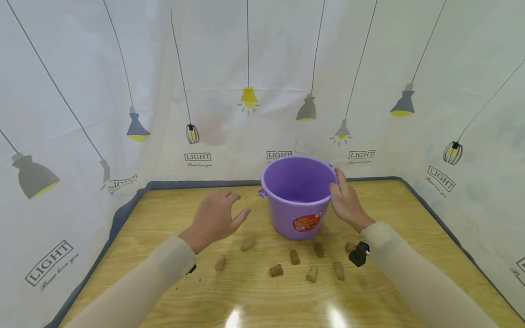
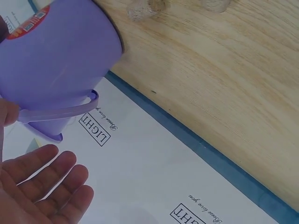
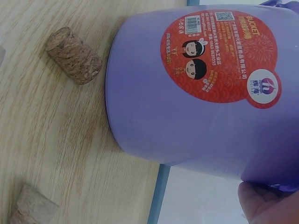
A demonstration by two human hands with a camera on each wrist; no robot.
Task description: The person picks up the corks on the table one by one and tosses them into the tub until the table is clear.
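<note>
A purple plastic bucket (image 1: 296, 196) with a red round label (image 1: 306, 222) stands upright on the wooden table (image 1: 262, 296), toward the back. My right hand (image 1: 338, 187) grips the bucket's right side, thumb at the rim. The right wrist view shows the bucket (image 3: 201, 102) up close, with a fingertip (image 3: 266, 203) on it. My left hand (image 1: 234, 207) hovers open left of the bucket, fingers spread, touching nothing. In the left wrist view its palm (image 2: 44, 186) faces the bucket (image 2: 56, 56) and its lowered handle (image 2: 56, 113). Inside the bucket nothing shows.
Several corks (image 1: 295, 256) lie scattered on the table in front of the bucket; one cork (image 3: 73, 61) rests close to its base. A white curtain printed with lamps (image 1: 248, 98) closes off the back and both sides. A blue strip (image 2: 224, 163) edges the table.
</note>
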